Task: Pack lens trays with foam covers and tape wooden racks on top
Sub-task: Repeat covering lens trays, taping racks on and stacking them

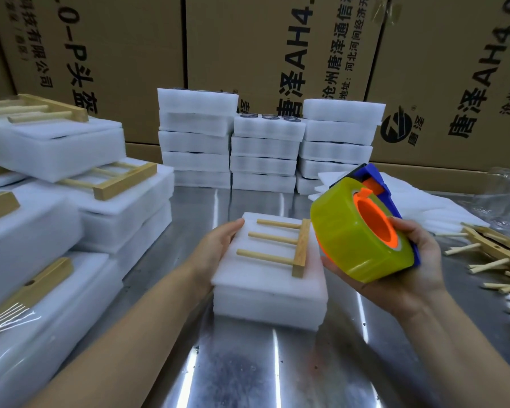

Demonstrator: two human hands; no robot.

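A white foam-covered lens tray [265,278] lies on the steel table in the middle. A small wooden rack [289,245] with three pegs rests on its top, pegs pointing left. My left hand [221,245] grips the tray's left edge, thumb on the foam cover. My right hand [409,263] holds a tape dispenser [359,228] with a yellow tape roll, orange core and blue frame, just right of the tray and above the table.
Taped foam packs with racks [100,184] are piled at the left. Three stacks of foam trays [262,148] stand behind, in front of cardboard boxes [248,48]. Loose wooden racks [495,254] and foam sheets [442,207] lie at the right. Bare steel table [262,363] shows in front.
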